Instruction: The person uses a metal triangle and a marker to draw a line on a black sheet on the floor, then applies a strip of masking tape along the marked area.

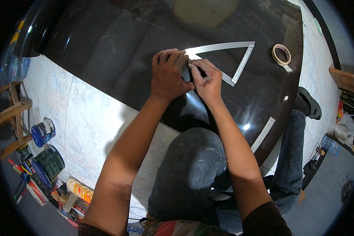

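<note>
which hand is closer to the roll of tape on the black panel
Right. The right hand works at the silver triangle's corner, nearer the roll of tape; the left hand sits farther left.

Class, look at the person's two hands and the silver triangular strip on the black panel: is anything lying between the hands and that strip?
Nothing visible does. The left hand and right hand already meet at the near corner of the silver triangular strip on the black panel. The tape roll lies off to the right, apart from them.

Large dark panel point(118, 51): glossy, smooth, reflective, with one dull sanded patch at the far edge. Triangle of tape strips point(240, 65): pale, matt paper. Tape roll point(281, 54), far right: paper. Floor point(86, 118): smooth tile. Chair point(13, 114), left: bare wood. Trousers point(192, 169): scuffed denim.
</note>
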`<state>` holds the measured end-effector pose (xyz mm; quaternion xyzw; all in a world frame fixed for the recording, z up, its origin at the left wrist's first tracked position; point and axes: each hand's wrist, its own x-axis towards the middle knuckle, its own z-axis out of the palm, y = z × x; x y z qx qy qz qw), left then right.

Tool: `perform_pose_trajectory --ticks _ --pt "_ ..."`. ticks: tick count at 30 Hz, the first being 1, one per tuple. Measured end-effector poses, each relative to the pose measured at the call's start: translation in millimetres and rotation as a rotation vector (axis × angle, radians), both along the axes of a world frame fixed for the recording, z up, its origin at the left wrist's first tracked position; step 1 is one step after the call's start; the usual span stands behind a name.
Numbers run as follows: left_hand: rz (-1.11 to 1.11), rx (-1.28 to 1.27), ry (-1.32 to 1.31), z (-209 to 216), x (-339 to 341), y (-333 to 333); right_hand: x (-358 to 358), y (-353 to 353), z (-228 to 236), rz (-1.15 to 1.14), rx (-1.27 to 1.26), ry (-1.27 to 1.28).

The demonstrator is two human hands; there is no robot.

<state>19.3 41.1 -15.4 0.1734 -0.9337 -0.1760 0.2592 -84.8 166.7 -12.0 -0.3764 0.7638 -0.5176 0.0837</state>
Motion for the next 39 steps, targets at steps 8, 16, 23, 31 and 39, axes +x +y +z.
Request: perform_pose_trajectory --ticks 8,16,23,31,39 --pt "-0.016 0.014 -0.005 1.1 1.3 -1.6 1.8 -3.4 2.7 -0.055 0.037 -0.019" --pt "-0.007 0.038 0.024 3.1 -0.2 1.4 4.9 -12.6 12.5 -0.143 0.028 -0.124" --pt "0.005 0.049 0.013 1.0 -0.4 3.0 -0.9 -15.3 18.1 -0.147 0.120 -0.181" --pt "0.003 0.026 0.032 -0.2 -0.6 3.3 -2.6 -16.5 12.2 -0.149 0.110 -0.215" --pt "-0.017 0.011 0.048 1.4 -0.5 2.1 -0.6 -16.3 14.7 -0.168 0.115 -0.194"
